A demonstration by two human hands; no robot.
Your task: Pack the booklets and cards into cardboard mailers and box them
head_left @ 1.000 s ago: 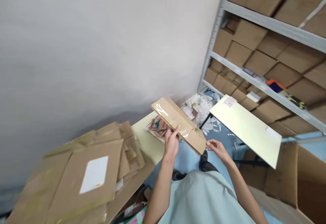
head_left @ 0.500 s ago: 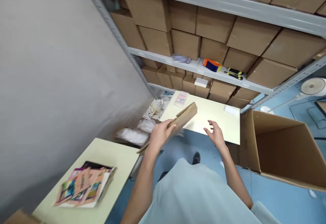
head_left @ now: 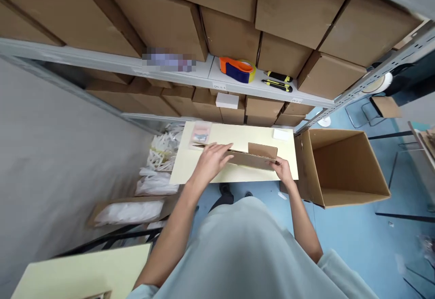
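Observation:
A flattened cardboard box is held across the front of the pale yellow table, a small flap raised on its far side. My left hand grips its left part, thumb on the near side and fingers over the top edge. At the right end, my right hand pinches the cardboard, its fingertips partly hidden. Behind the left hand lies a clear plastic packet with a printed item. A white card or label stack rests at the table's far right.
Shelves full of brown cartons rise behind, with a tape dispenser and utility knives on a ledge. A large open carton stands at right. White plastic bags lie at left, near a second table.
My view has turned right toward the shelves. The cardboard has swung from slanted to nearly level over the table, and my right hand, formerly apart from it with open fingers, now grips its right end.

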